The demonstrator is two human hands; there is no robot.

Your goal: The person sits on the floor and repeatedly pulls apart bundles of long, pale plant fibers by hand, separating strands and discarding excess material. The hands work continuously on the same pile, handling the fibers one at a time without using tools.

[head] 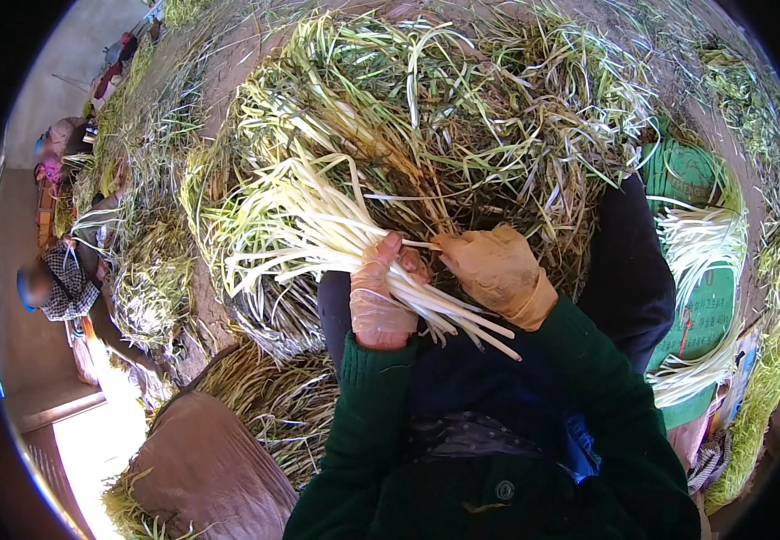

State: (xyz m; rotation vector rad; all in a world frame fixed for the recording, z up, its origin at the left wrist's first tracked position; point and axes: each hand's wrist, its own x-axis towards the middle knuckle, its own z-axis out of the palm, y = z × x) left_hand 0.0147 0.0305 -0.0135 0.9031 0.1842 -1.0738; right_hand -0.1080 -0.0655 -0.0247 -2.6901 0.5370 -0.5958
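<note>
My left hand [384, 293], its palm and wrist wrapped in a thin translucent glove, grips a thick bunch of pale stalks [322, 216], which look like blanched garlic shoots. Their yellow-green leaf ends fan out to the upper left, and the white cut ends [481, 320] stick out below the fist toward the lower right. Just right of it, my right hand [498, 273] wears a tan glove. Its thumb and fingers pinch the end of a single pale stalk [420, 245] beside the bunch. Beyond both hands lies a large heap of tangled green and browned leaves [457, 121].
Right of my knee, sorted white stalks [700, 243] lie across a green printed sack [704, 317]. A brown cloth-like cover [208, 466] lies at lower left, beside more leaf litter [282, 398]. Other people, one in a checked top [69, 287], sit along the left wall.
</note>
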